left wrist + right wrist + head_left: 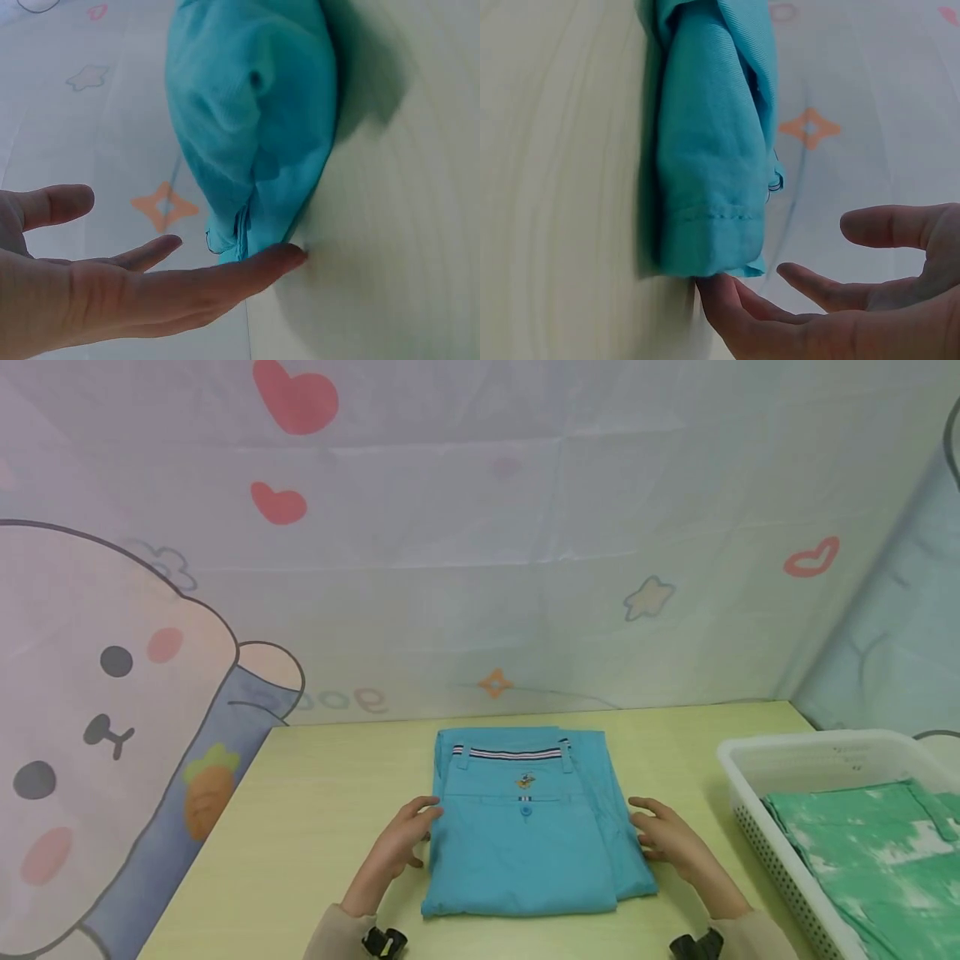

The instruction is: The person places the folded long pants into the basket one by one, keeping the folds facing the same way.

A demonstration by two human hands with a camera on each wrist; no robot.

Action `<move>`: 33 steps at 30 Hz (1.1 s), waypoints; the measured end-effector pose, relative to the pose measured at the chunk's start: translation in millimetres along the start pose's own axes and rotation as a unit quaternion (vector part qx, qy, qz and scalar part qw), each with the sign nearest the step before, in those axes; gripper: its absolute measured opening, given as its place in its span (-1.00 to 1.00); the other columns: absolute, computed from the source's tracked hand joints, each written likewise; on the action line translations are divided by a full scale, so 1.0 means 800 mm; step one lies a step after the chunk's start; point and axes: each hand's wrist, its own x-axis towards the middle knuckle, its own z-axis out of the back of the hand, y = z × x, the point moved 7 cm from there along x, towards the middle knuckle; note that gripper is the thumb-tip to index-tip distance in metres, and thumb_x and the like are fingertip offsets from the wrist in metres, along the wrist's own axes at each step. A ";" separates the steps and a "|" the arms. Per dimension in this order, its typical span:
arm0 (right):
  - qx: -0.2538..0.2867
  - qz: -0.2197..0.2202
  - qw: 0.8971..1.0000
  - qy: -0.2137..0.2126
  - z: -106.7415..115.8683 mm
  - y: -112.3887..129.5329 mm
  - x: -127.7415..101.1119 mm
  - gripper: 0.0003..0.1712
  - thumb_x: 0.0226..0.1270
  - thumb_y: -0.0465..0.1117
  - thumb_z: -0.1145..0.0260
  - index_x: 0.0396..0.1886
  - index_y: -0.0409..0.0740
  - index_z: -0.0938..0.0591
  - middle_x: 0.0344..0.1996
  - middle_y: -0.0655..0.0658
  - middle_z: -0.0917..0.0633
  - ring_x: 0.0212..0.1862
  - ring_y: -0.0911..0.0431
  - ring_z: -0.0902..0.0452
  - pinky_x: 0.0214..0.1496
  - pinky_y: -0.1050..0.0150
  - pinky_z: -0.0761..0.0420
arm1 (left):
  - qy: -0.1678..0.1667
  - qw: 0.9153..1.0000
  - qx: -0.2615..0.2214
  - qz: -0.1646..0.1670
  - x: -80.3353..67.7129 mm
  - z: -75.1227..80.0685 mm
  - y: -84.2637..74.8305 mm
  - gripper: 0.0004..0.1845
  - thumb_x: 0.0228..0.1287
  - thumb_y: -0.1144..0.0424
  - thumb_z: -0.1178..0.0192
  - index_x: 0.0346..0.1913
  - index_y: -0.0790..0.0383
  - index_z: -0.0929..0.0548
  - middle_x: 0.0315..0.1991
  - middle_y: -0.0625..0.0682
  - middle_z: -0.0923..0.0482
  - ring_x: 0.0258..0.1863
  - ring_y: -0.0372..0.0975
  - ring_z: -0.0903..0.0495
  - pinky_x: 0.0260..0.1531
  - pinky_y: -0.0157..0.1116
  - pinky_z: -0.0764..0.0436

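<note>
A pair of teal shorts (525, 843) lies folded flat on the pale yellow table (315, 827), its striped waistband at the far edge. My left hand (422, 835) rests at the left edge of the fold with fingers straight. In the left wrist view, one fingertip of the left hand (187, 277) touches the table right beside the shorts (255, 112). My right hand (647, 828) lies at the right edge, fingers relaxed. The right wrist view shows the right hand (802, 300) with one fingertip at the bottom corner of the shorts (712, 150). Neither hand grips the cloth.
A white plastic basket (750, 752) stands at the table's right side and holds a folded green and white garment (870, 843). A cartoon-printed backdrop cloth (480, 568) hangs behind the table and down its left side.
</note>
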 end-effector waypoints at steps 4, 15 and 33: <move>0.008 -0.007 1.000 -0.004 0.000 -0.001 0.000 -0.39 0.38 -0.14 0.13 0.33 -0.34 -0.02 0.23 -0.52 -0.14 0.06 -0.19 -0.37 -0.08 0.10 -0.52 | 0.009 1.000 -0.015 0.003 0.003 -0.004 0.001 -0.51 0.33 0.19 0.15 0.23 0.41 -0.22 0.26 0.49 0.01 0.12 0.44 -0.13 -0.34 0.28 -0.43; 0.009 -0.011 1.000 0.004 -0.005 -0.003 0.001 -0.36 0.37 -0.17 0.13 0.33 -0.40 0.04 0.21 -0.58 -0.14 0.14 -0.33 -0.30 -0.03 0.07 -0.52 | 0.026 0.999 -0.025 0.000 0.005 -0.009 0.009 -0.48 0.34 0.18 0.15 0.25 0.45 -0.16 0.26 0.51 0.06 0.12 0.45 -0.11 -0.29 0.25 -0.46; -0.067 -0.004 0.998 0.001 -0.016 -0.008 -0.003 -0.40 0.31 -0.14 -0.02 0.19 -0.51 -0.22 0.04 -0.49 -0.39 0.01 -0.24 -0.41 -0.11 0.05 -0.51 | 0.038 0.999 -0.015 0.022 0.010 -0.010 0.028 -0.25 0.31 0.06 0.09 0.27 0.61 0.09 0.18 0.56 -0.08 0.06 0.34 -0.29 -0.16 0.04 -0.53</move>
